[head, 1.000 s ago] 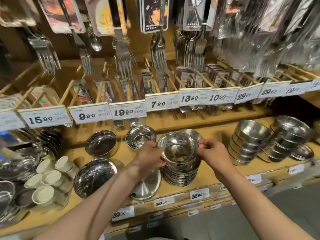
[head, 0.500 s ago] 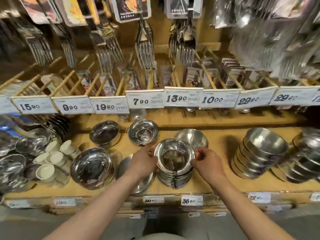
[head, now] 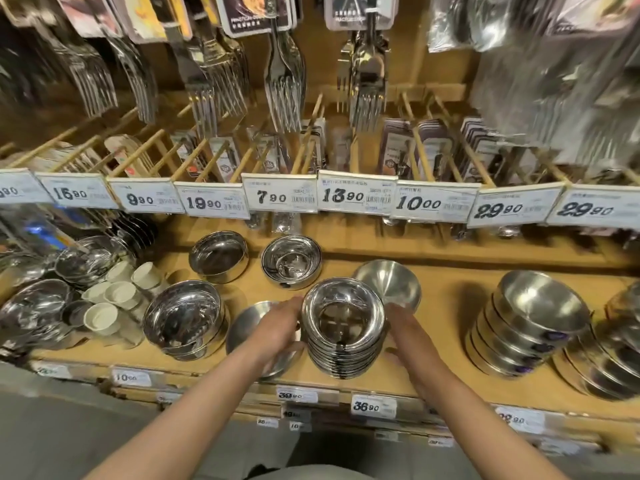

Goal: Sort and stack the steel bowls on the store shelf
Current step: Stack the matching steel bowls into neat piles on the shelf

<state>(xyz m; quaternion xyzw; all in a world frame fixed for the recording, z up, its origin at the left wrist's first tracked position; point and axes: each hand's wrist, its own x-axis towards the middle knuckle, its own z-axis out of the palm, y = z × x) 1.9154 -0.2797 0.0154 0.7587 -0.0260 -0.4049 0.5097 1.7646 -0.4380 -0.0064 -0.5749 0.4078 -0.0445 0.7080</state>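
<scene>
Two hands flank the central bowl stack (head: 343, 336) on the shelf (head: 446, 299). Left hand (head: 277, 327) and right hand (head: 403, 327) have dropped from the top rim to the stack's sides — fingers extended, pinching nothing; side contact cannot be confirmed. Judgement: top bowl seated. Right has bare shelf; left is a flat lid (head: 249, 327), far a matte bowl (head: 389, 282); the near edge is close.
</scene>
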